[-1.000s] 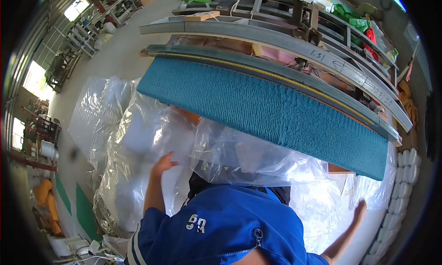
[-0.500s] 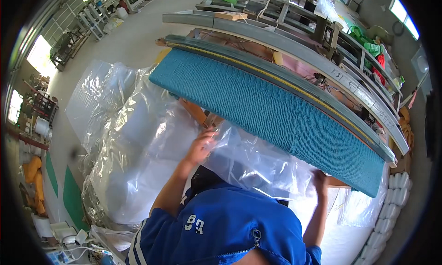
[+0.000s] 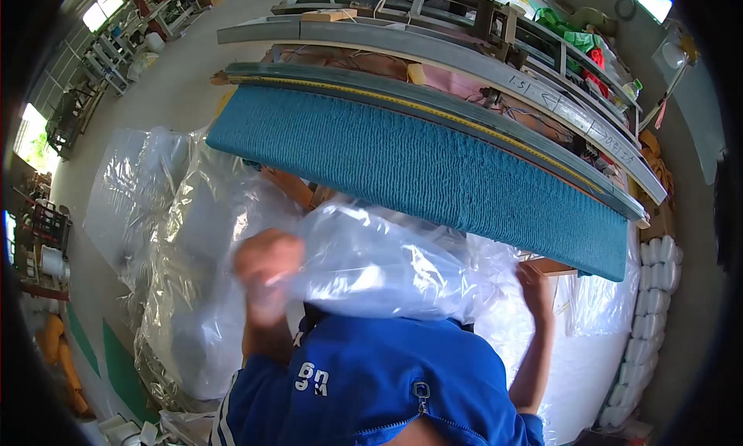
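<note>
Your left hand [image 3: 267, 272] grips the clear plastic bag [image 3: 387, 264]; your right hand [image 3: 534, 279] holds its far edge. Pull hard and it may snag under the teal mat [image 3: 433, 167] above.

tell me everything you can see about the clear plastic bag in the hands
The clear plastic bag is thin, glossy and crumpled, with something pale showing through. It is bunched between the left hand, blurred and gripping its left end, and the right hand at its right edge, in front of the long teal fabric panel.
</note>
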The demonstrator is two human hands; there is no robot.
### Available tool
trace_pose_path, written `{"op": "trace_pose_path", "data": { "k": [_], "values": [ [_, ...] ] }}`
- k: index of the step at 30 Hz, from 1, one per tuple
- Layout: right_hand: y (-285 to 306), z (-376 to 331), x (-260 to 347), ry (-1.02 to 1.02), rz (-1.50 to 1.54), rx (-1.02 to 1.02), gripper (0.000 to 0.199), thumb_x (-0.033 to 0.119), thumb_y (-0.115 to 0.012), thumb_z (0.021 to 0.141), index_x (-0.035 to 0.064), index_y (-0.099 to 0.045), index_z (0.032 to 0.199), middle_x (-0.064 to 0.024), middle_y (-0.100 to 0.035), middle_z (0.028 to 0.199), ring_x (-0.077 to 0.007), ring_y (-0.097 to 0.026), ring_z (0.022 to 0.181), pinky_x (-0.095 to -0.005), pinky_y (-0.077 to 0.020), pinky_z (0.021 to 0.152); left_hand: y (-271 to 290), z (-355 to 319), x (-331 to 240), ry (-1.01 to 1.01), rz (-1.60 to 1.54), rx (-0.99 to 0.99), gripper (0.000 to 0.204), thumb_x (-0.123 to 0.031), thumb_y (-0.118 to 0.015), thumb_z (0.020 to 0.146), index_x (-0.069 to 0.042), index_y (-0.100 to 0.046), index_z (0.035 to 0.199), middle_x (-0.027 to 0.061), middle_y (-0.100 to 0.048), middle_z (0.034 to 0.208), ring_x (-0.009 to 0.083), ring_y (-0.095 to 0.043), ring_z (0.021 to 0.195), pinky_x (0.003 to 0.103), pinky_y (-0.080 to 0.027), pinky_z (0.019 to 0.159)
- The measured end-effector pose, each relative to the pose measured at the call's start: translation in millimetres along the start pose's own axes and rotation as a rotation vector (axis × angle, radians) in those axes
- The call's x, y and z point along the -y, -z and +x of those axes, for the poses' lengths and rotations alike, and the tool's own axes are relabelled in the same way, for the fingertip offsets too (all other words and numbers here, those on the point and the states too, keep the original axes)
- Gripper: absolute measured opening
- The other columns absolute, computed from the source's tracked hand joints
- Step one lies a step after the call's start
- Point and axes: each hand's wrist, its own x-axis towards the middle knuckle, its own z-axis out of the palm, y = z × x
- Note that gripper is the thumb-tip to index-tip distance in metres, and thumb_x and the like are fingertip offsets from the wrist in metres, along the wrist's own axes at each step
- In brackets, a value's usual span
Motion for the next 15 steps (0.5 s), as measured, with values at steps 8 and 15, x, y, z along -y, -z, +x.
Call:
{"op": "trace_pose_path", "data": {
  "k": [8,15],
  "values": [
    [-103.4,31.8,58.4,0.448,0.0,0.329,0.038,0.019,-0.07,0.076,0.0059,-0.059,0.11,-0.0163,-0.061,0.099,-0.0331,-0.059,0.094,-0.0386,-0.0483,0.079,73.5,53.3,-101.1,-0.416,-0.073,0.346,0.034,-0.03,-0.046,0.095,-0.004,-0.049,0.073,0.0127,-0.055,0.073,0.0163,-0.049,0.046,0.028,-0.034,0.035],
    [106.2,-53.2,-22.5,0.076,-0.074,-0.749,0.017,0.01,-0.046,0.091,0.0013,-0.06,0.096,-0.0031,-0.051,0.071,-0.0135,-0.048,0.065,-0.0278,-0.0417,0.058,73.6,3.9,-21.8,-0.163,0.974,-0.459,0.025,-0.026,-0.049,0.088,-0.002,-0.056,0.087,0.0072,-0.054,0.064,0.0133,-0.045,0.048,0.025,-0.034,0.042]
  ]
}}
